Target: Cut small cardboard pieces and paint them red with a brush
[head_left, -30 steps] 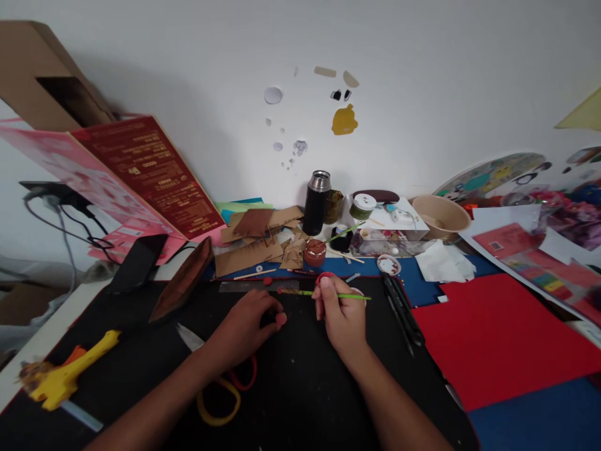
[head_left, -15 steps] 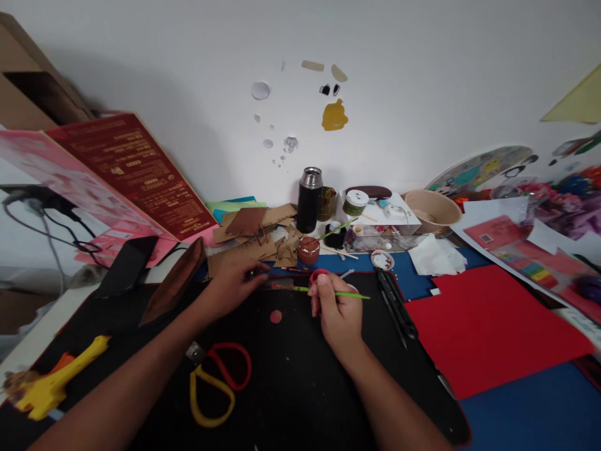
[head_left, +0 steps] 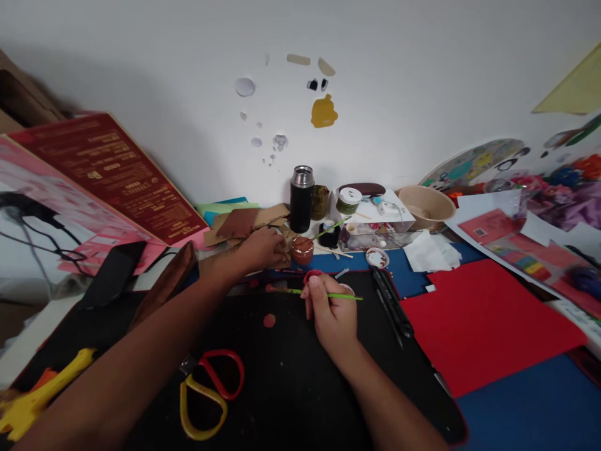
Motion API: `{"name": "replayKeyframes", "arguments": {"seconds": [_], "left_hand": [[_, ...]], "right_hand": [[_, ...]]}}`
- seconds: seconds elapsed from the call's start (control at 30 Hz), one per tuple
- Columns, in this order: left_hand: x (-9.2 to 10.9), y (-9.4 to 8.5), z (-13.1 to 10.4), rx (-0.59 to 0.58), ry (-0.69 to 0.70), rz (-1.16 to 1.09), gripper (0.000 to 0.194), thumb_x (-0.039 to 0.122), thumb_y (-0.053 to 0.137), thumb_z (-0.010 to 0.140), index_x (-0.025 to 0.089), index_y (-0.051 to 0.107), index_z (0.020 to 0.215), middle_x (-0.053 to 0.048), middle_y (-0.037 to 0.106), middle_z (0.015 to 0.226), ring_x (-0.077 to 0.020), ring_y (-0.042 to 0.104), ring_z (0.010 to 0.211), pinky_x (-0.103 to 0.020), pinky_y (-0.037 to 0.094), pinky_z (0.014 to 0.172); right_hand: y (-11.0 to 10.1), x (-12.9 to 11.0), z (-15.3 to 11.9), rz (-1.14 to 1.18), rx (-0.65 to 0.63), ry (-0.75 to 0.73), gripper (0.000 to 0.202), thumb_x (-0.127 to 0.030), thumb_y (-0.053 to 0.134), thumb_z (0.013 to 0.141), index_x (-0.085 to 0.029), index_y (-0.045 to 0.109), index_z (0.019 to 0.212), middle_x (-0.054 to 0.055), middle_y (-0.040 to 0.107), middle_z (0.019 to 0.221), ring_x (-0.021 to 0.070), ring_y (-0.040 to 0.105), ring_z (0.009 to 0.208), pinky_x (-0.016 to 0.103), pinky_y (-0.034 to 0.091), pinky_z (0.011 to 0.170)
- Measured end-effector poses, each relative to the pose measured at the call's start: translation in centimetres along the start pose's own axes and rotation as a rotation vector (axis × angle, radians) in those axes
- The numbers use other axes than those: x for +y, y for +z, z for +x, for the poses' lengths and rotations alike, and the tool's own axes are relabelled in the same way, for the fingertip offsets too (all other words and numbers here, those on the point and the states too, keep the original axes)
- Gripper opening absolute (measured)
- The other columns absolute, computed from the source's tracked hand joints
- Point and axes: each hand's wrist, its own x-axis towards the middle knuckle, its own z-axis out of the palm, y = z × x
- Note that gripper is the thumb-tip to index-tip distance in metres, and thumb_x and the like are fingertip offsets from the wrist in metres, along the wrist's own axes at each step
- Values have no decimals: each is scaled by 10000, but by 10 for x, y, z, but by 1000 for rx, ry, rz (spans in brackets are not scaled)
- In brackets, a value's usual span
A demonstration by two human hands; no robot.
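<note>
My right hand point(head_left: 331, 313) rests on the black mat point(head_left: 291, 382) and grips a thin green paintbrush point(head_left: 345, 296) that lies level, its tip pointing left. A small red lid point(head_left: 313, 275) sits just beyond its fingers. My left hand point(head_left: 263, 248) is stretched far forward over the brown cardboard scraps point(head_left: 244, 224), fingers curled among them, right beside a small brown paint pot point(head_left: 302, 249); whether it holds a piece is hidden. A small red disc point(head_left: 269, 321) lies loose on the mat between my arms.
Red-and-yellow scissors point(head_left: 206, 388) lie near my left forearm. A yellow glue gun point(head_left: 32, 401) is at the far left. A black flask point(head_left: 301, 198), jars, a clear box point(head_left: 375, 235), a beige bowl point(head_left: 425, 203) and a black cutter point(head_left: 389, 299) stand behind. Red paper point(head_left: 483, 319) covers the right.
My left hand let go of the small red disc on the mat and reached forward to the cardboard scraps. My right hand kept its hold on the brush, almost still.
</note>
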Motion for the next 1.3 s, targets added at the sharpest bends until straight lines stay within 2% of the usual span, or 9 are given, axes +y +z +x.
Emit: {"name": "replayKeyframes", "arguments": {"seconds": [0.1, 0.17, 0.33, 0.43, 0.57, 0.67, 0.87, 1.13, 1.3], "left_hand": [[0, 1, 5, -5, 0, 11, 158, 267, 670, 882, 209, 786, 972, -115, 769, 1011, -302, 670, 1056, -396, 489, 967], [-1, 0, 7, 1, -10, 7, 177, 255, 627, 905, 210, 796, 932, -113, 780, 991, -297, 684, 1028, -399, 496, 954], [-7, -8, 4, 57, -84, -21, 222, 272, 611, 927, 242, 820, 998, -86, 804, 1078, -282, 699, 1067, -363, 511, 941], [-12, -13, 3, 104, -176, -34, 247, 314, 588, 960, 247, 819, 1019, -77, 815, 1053, -277, 716, 1024, -349, 526, 887], [-15, -16, 6, 167, -278, -45, 348, 323, 576, 983, 181, 739, 1256, -130, 794, 1167, -292, 718, 1054, -363, 534, 901], [-10, -17, 4, 179, -263, -48, 410, 321, 572, 992, 160, 666, 1357, -158, 733, 1305, -290, 693, 1132, -371, 526, 954], [11, -14, -15, 39, -92, 22, 179, 247, 669, 892, 208, 777, 1030, -108, 747, 1105, -293, 672, 1121, -369, 500, 985], [21, -9, -11, -20, -103, 134, 232, 292, 617, 951, 125, 777, 969, -197, 760, 1019, -354, 700, 1052, -422, 502, 920], [20, -15, -8, -2, -122, 126, 316, 352, 569, 992, 159, 792, 878, -174, 783, 931, -331, 723, 976, -422, 499, 894]], "right_hand": [[0, 1, -1, -35, -10, -10, 488, -464, 478, 1103, -214, 655, 723, -37, 519, 491, 131, 488, 441, 264, 384, 496], [0, 2, -1, -55, -20, -19, 476, -443, 477, 1105, -216, 668, 733, -34, 522, 495, 136, 499, 456, 271, 396, 520], [0, 3, -3, -71, -50, -24, 458, -421, 467, 1109, -227, 695, 762, -31, 524, 487, 146, 502, 458, 280, 399, 523], [1, 3, -4, -67, -51, -23, 447, -412, 477, 1107, -228, 700, 765, -34, 522, 488, 144, 501, 450, 280, 399, 524], [3, 4, -4, -63, -68, -14, 434, -409, 498, 1099, -227, 699, 760, -34, 532, 504, 139, 508, 448, 276, 406, 525], [3, 5, -4, -70, -77, 0, 444, -428, 492, 1099, -230, 700, 760, -32, 530, 502, 146, 520, 456, 276, 411, 521], [4, 6, -6, -94, -83, -3, 457, -458, 482, 1100, -234, 722, 782, -20, 545, 499, 163, 562, 494, 280, 435, 523], [4, 6, -5, -79, -85, -18, 431, -416, 496, 1097, -241, 676, 746, -26, 539, 502, 163, 562, 497, 289, 442, 550], [4, 5, -5, -72, -88, -23, 412, -393, 506, 1093, -239, 676, 752, -32, 541, 507, 151, 542, 471, 284, 432, 547]]}}
